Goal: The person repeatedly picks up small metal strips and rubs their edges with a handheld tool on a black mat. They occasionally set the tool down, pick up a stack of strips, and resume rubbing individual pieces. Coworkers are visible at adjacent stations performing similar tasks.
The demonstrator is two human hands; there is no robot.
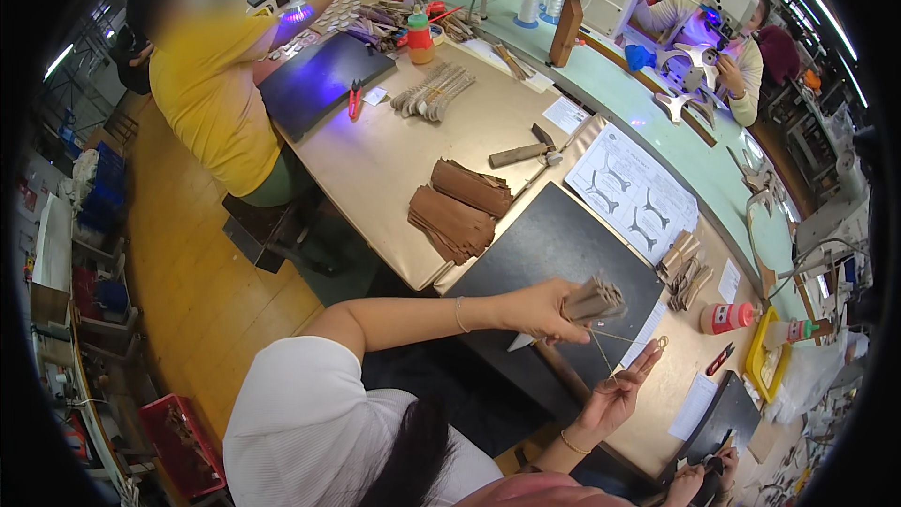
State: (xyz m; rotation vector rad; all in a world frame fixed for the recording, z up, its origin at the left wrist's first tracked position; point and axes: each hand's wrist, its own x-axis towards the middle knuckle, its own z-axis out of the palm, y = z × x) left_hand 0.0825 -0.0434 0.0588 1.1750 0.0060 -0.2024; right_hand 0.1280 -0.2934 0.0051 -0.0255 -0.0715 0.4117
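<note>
My left hand (546, 311) is closed round a bundle of greyish-brown leather strips (595, 299), held upright above the black mat (554, 239). A thin yellowish rubber band (605, 354) runs stretched from the bundle to my right hand (621, 392). Its loops pass over the extended fingers of that hand, with a small coil at the fingertips. Stacks of brown leather pieces (452, 222) lie on the bench to the left of the mat. Beyond the mat rests a hammer (523, 153), and a sheet with printed drawings (631, 190) lies at its far right.
At the right stand a red-and-white bottle (727, 317) and a yellow tray (771, 357), with red snips (720, 359) nearby. More bundled strips (685, 269) lie beside the mat. A co-worker in yellow (211, 103) sits at the far left; another person's hands (699, 481) work at lower right.
</note>
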